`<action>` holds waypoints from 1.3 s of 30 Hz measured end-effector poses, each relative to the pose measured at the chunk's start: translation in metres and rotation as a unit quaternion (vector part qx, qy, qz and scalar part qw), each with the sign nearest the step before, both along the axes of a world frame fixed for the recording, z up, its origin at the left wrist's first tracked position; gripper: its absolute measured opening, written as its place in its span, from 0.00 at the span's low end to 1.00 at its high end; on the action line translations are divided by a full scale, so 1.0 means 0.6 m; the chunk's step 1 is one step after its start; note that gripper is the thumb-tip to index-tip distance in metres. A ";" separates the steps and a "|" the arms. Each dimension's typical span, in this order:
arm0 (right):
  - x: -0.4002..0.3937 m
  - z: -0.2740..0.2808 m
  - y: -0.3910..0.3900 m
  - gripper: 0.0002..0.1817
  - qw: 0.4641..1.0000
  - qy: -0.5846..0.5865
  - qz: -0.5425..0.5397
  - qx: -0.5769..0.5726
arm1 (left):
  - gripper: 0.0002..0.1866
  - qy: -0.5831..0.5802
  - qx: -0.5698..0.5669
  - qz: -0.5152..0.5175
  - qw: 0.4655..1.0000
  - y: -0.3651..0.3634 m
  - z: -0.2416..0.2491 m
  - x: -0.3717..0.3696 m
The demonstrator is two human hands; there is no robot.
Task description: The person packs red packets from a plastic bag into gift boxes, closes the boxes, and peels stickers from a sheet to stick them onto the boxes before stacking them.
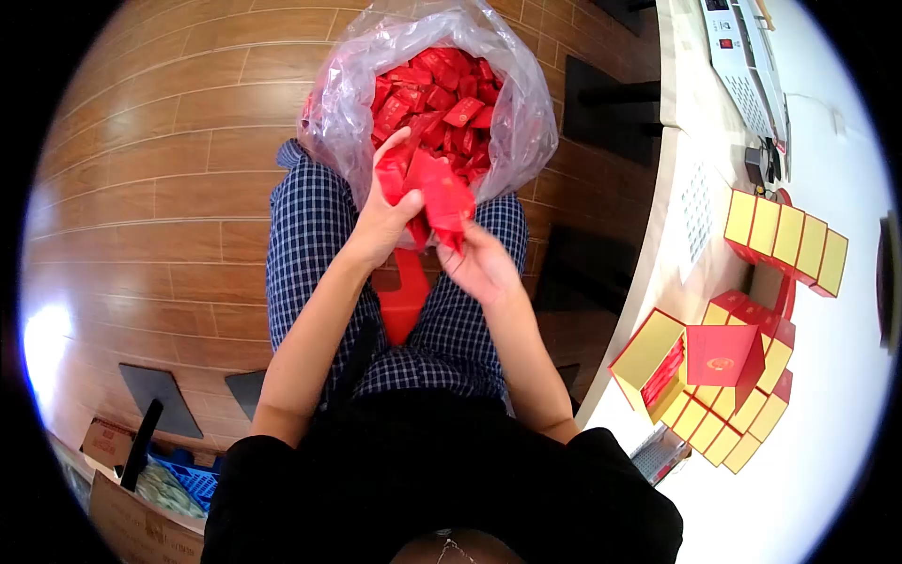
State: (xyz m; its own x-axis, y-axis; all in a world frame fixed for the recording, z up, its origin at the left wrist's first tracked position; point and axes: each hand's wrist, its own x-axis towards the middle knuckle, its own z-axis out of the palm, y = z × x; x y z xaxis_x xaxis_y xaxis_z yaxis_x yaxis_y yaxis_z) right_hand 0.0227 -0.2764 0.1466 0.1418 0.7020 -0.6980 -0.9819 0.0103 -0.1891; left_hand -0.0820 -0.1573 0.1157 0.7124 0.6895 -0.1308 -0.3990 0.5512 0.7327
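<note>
Several small red foil packets (440, 188) are bunched between my hands in front of the plastic bag. My left hand (381, 221) is closed around them, thumb across the front and fingers behind. At their lower right end, my right hand (481, 263) pinches the edge of a packet with thumb and fingers. Just beyond my hands stands a clear plastic bag (343, 122), its mouth wide, filled with loose red packets (442, 89) of the same kind. My left fingertips overlap its near rim in this view.
Below my hands, a red item with a slot (402, 301) lies between my checkered legs. On the white table (639, 310) at right stand an opened red-and-gold box (648, 362) holding red packets, stacked boxes (785, 240) and a white machine (742, 66). A blue basket (193, 479) and cardboard boxes sit lower left.
</note>
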 end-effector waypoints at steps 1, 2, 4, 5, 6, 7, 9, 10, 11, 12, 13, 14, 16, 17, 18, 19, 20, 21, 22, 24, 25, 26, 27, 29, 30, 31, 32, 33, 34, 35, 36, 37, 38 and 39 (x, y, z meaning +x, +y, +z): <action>-0.011 -0.011 -0.007 0.19 0.997 0.066 0.014 0.022 | 0.40 -0.002 0.011 -0.004 1.000 -0.003 0.004 -0.001; -0.020 -0.020 -0.017 0.20 0.997 0.078 0.025 0.013 | 0.40 0.001 0.010 -0.005 1.000 -0.004 0.008 -0.006; -0.021 -0.019 -0.027 0.20 0.996 0.076 0.044 0.019 | 0.39 0.048 0.010 -0.039 0.998 -0.001 0.016 -0.013; -0.021 -0.012 -0.028 0.20 0.995 0.072 0.064 0.026 | 0.39 0.048 0.010 -0.042 0.998 -0.004 0.013 -0.016; -0.021 -0.003 -0.027 0.19 0.995 0.033 0.092 -0.007 | 0.38 0.060 0.025 -0.043 0.997 -0.008 0.008 -0.017; -0.023 0.003 -0.028 0.19 0.995 0.033 0.090 -0.006 | 0.37 0.071 0.039 -0.044 0.996 -0.009 0.008 -0.018; -0.026 0.011 -0.034 0.17 0.987 -0.031 0.159 -0.006 | 0.37 0.071 0.017 -0.026 0.997 -0.015 0.013 -0.017; -0.029 0.013 -0.036 0.17 0.987 -0.032 0.158 -0.006 | 0.36 0.073 -0.007 -0.007 0.997 -0.018 0.015 -0.016; -0.032 0.012 -0.035 0.17 0.986 -0.033 0.161 -0.008 | 0.36 0.071 -0.007 -0.007 0.997 -0.020 0.010 -0.015; -0.036 0.011 -0.034 0.17 0.986 -0.034 0.164 -0.010 | 0.36 0.090 0.024 0.033 0.995 -0.024 0.000 -0.014; -0.042 0.013 -0.031 0.17 0.986 -0.035 0.165 -0.011 | 0.35 0.109 0.055 0.073 0.990 -0.025 -0.003 -0.014; -0.050 0.017 -0.026 0.18 0.985 -0.062 0.156 -0.050 | 0.37 0.119 0.063 0.087 0.987 -0.025 -0.005 -0.015; -0.062 0.014 -0.021 0.25 0.969 -0.147 0.150 -0.128 | 0.38 0.117 0.090 0.095 0.985 -0.028 -0.007 -0.017; -0.075 -0.001 -0.017 0.25 0.969 -0.146 0.151 -0.129 | 0.39 0.114 0.116 0.102 0.981 -0.031 -0.008 -0.019; -0.092 -0.024 -0.011 0.27 0.872 -0.446 0.108 -0.169 | 0.41 0.089 0.109 0.096 0.985 -0.034 -0.006 -0.017; -0.093 -0.006 0.001 0.33 0.773 -0.605 0.096 -0.164 | 0.40 0.099 0.122 0.069 0.985 -0.037 -0.007 -0.023; -0.094 0.012 0.013 0.40 0.638 -0.744 0.069 -0.189 | 0.40 0.094 0.116 0.043 0.988 -0.041 -0.003 -0.026; -0.086 0.023 0.018 0.40 0.638 -0.744 0.069 -0.189 | 0.39 0.088 0.110 0.017 0.990 -0.043 0.002 -0.028; -0.077 0.029 0.023 0.40 0.547 -0.816 0.128 -0.139 | 0.37 0.120 0.147 0.010 0.982 -0.040 0.006 -0.030; -0.067 0.038 0.028 0.40 0.463 -0.862 0.194 -0.074 | 0.35 0.110 0.071 -0.004 0.991 -0.037 0.009 -0.036; -0.064 0.035 0.027 0.40 0.462 -0.862 0.193 -0.075 | 0.33 0.098 -0.004 -0.016 0.995 -0.034 0.010 -0.036; -0.062 0.027 0.023 0.40 0.498 -0.845 0.188 -0.055 | 0.32 0.089 -0.046 -0.042 0.994 -0.033 0.018 -0.040; -0.060 0.021 0.020 0.40 0.535 -0.824 0.185 -0.034 | 0.32 0.090 -0.047 -0.038 0.994 -0.031 0.015 -0.045; -0.049 0.008 0.012 0.39 0.588 -0.781 0.208 -0.028 | 0.33 0.139 -0.112 -0.130 0.975 -0.028 0.007 -0.058; -0.039 -0.005 0.007 0.37 0.669 -0.715 0.202 -0.027 | 0.36 0.151 -0.080 -0.133 0.976 -0.030 0.004 -0.061; -0.030 -0.004 0.009 0.35 0.743 -0.641 0.193 -0.026 | 0.39 0.184 0.005 -0.165 0.969 -0.030 -0.004 -0.066; -0.022 -0.001 0.008 0.29 0.752 -0.631 0.189 -0.025 | 0.41 0.205 -0.008 -0.183 0.962 -0.034 -0.008 -0.075; -0.016 0.002 0.010 0.29 0.753 -0.629 0.190 -0.027 | 0.42 0.224 -0.021 -0.203 0.953 -0.042 -0.007 -0.086; -0.011 0.008 0.017 0.25 0.723 -0.643 0.251 -0.029 | 0.42 0.226 -0.024 -0.205 0.952 -0.043 -0.003 -0.090; -0.008 0.008 0.022 0.22 0.690 -0.653 0.312 -0.031 | 0.42 0.271 0.001 -0.217 0.938 -0.042 -0.001 -0.093; -0.017 -0.006 0.016 0.19 0.607 -0.717 0.343 -0.016 | 0.41 0.314 0.027 -0.228 0.921 -0.042 -0.001 -0.094; -0.017 -0.005 0.018 0.17 0.609 -0.717 0.339 -0.016 | 0.41 0.314 0.026 -0.229 0.921 -0.045 -0.009 -0.095; -0.016 -0.011 0.022 0.15 0.566 -0.756 0.328 -0.003 | 0.43 0.307 0.039 -0.206 0.929 -0.050 -0.025 -0.095; -0.014 -0.019 0.028 0.12 0.522 -0.792 0.316 0.007 | 0.46 0.299 0.050 -0.183 0.935 -0.052 -0.036 -0.095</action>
